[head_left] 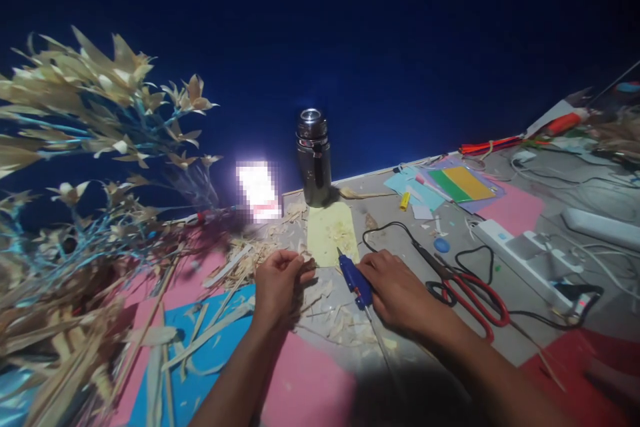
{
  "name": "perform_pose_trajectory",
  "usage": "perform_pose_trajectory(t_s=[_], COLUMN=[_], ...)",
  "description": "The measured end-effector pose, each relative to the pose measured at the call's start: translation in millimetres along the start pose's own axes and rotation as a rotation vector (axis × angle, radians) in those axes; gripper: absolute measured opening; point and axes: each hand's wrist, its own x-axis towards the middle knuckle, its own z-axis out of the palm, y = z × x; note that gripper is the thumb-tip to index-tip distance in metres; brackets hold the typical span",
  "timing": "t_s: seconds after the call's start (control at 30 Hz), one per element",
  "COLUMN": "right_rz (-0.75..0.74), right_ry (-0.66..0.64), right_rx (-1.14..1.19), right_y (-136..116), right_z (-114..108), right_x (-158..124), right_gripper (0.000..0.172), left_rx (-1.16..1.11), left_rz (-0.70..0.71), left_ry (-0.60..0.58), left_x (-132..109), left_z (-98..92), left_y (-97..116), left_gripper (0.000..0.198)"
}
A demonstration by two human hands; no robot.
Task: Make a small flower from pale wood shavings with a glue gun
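Observation:
My right hand (397, 290) is closed round a blue hot glue gun (356, 281), its nozzle pointing away over a pale yellow sheet (323, 233). A translucent glue stick (381, 340) sticks out of the gun's back end. To its left, my left hand (280, 283) has thumb and fingers pinched together. A small brownish piece shows at those fingertips, too small to name. Scraps of dry husk (335, 320) lie between and below the hands. Scissors with red handles (475, 293) rest just right of my right hand.
A dark metal flask (315, 173) stands behind the yellow sheet. Dried husk flowers on blue stems (145, 113) fill the left side. A white power strip (525, 263) with black cables lies at right. Beside the flask is a bright, pixelated screen (259, 190).

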Motion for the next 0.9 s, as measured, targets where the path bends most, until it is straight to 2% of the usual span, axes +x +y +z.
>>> perform_pose_trajectory(t_s=[0.23, 0.3, 0.4, 0.5, 0.57, 0.73, 0.9], right_rz=[-0.036, -0.042, 0.042, 0.085, 0.059, 0.012, -0.039], right_ry=[0.051, 0.112, 0.226, 0.203, 0.172, 0.135, 0.149], right_rx=[0.171, 0.262, 0.548, 0.937, 1.075, 1.018, 0.890], right_y=[20, 29, 39, 38, 32, 14, 5], right_z=[3, 1, -3, -4, 0, 10, 6], right_x=[-1, -1, -4, -10, -13, -13, -10], right_gripper=[0.032, 0.030, 0.033, 0.035, 0.036, 0.037, 0.030], left_rx=[0.083, 0.085, 0.075, 0.045, 0.012, -0.048, -0.056], left_rz=[0.001, 0.002, -0.011, -0.011, 0.003, -0.003, -0.018], left_ry=[-0.006, -0.002, -0.009, -0.042, -0.062, -0.076, -0.091], left_x=[7, 7, 4, -2, -5, -10, -14], left_z=[-3.0, -2.5, -1.1, 0.8, 1.9, 2.9, 2.6], left_y=[-13, -13, -11, -6, -4, -6, -7], left_gripper=[0.026, 0.025, 0.025, 0.026, 0.027, 0.027, 0.028])
